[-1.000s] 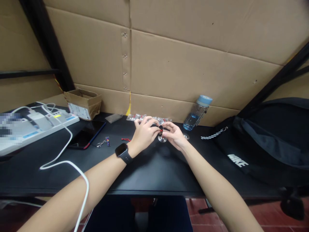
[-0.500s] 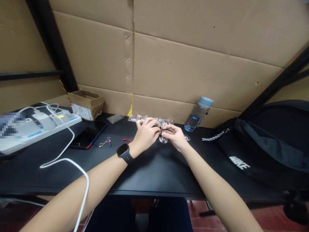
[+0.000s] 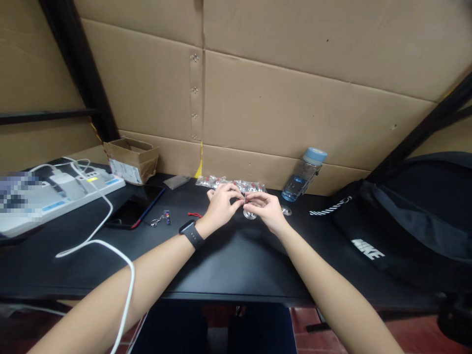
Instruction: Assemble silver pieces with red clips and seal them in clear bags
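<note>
Over the black desk [image 3: 228, 260], the left hand [image 3: 220, 206] and the right hand [image 3: 266, 207] meet fingertip to fingertip, both pinched shut on a small red-and-silver piece [image 3: 245, 198] held between them just above the desk; it is too small to tell what it is. A silver ring-shaped part [image 3: 250, 215] lies on the desk directly beneath the hands. A black smartwatch [image 3: 191, 233] sits on the left wrist. At twelve o'clock from the hands lie clear packets [image 3: 221, 182] of small red and silver parts against the cardboard wall [image 3: 280, 113]. At two o'clock stands a blue water bottle [image 3: 303, 174]. At three o'clock rests a black bag [image 3: 416, 216] with white "NIKE" lettering. At nine o'clock lie a red loop [image 3: 192, 214], a small keychain [image 3: 162, 218] and a dark phone [image 3: 135, 208]; farther out, a white power strip [image 3: 70, 189] with a white cable [image 3: 106, 231] and a cardboard box [image 3: 131, 159] whose label is unreadable.
</note>
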Motion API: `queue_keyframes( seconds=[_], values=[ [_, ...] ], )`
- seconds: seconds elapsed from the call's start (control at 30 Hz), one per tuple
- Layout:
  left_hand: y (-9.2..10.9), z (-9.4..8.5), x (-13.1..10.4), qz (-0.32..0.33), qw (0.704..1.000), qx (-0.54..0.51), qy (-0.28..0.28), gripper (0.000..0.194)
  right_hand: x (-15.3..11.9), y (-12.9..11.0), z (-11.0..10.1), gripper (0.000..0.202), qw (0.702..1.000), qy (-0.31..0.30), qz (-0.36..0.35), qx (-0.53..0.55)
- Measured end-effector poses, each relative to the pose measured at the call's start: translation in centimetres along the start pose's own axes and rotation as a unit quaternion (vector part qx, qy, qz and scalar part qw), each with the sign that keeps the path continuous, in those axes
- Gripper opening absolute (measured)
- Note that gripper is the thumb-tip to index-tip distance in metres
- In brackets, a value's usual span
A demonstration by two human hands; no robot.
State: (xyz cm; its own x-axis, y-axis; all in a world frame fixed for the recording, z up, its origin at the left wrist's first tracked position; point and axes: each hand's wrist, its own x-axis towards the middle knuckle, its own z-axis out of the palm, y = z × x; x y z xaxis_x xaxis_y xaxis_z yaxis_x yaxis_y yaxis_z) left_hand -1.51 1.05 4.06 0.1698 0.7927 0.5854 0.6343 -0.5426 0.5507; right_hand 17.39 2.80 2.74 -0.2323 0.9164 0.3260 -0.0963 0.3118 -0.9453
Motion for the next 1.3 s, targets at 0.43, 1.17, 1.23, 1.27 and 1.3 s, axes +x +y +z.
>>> queue_keyframes(
  seconds=[0.43, 1.17, 1.23, 1.27, 1.3],
  values=[
    [-0.2, 0.3, 0.1, 0.001, 1.0, -0.02, 0.009, 0.007, 0.4, -0.8, -0.9, 0.027, 0.977, -0.028, -0.089, -0.19],
    [-1.3, 0.8, -0.2, 0.093, 0.989, 0.011, -0.117, 0.013, 0.3, -1.9, -1.9, 0.014, 0.888, -0.128, -0.146, -0.417],
    [-1.5, 0.9, -0.2, 0.086, 0.988, 0.034, -0.127, 0.014, 0.4, -1.6, -2.0, 0.015, 0.891, -0.132, -0.145, -0.409],
    [-1.7, 0.9, -0.1, 0.081, 0.987, 0.047, -0.129, 0.013, 0.5, -1.4, -2.2, 0.015, 0.891, -0.133, -0.143, -0.411],
    [-1.9, 0.9, -0.1, 0.076, 0.987, 0.058, -0.129, 0.012, 0.6, -1.2, -2.5, 0.015, 0.888, -0.134, -0.14, -0.418]
  ],
)
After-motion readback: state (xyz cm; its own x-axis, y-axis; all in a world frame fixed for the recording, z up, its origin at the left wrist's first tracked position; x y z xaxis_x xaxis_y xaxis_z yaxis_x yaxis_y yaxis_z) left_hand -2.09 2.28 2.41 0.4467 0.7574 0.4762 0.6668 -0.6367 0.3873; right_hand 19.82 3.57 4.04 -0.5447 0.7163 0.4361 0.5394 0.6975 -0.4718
